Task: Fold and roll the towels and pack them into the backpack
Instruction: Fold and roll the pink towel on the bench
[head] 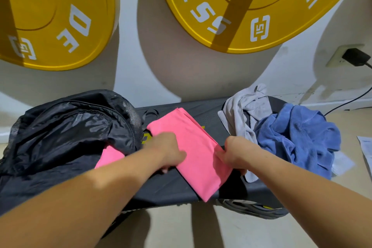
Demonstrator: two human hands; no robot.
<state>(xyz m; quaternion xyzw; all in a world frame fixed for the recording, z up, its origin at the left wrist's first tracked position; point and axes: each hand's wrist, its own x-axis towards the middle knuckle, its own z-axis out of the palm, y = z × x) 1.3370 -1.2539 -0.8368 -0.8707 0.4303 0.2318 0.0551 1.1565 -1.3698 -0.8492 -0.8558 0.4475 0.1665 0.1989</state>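
A pink towel (193,147) lies folded into a long strip across the black bench (167,189). My left hand (167,150) grips its left edge, fingers curled under the cloth. My right hand (233,154) pinches its right edge. A black backpack (66,133) slumps on the bench at the left, touching the towel; a pink piece (109,156) shows beside its lower edge. A grey towel (243,110) and a blue towel (298,137) sit crumpled on the bench's right end.
Two yellow weight plates (50,16) (251,6) hang on the white wall behind the bench. A wall socket with a black plug (354,56) and cable is at the far right. Paper (366,153) lies on the floor to the right.
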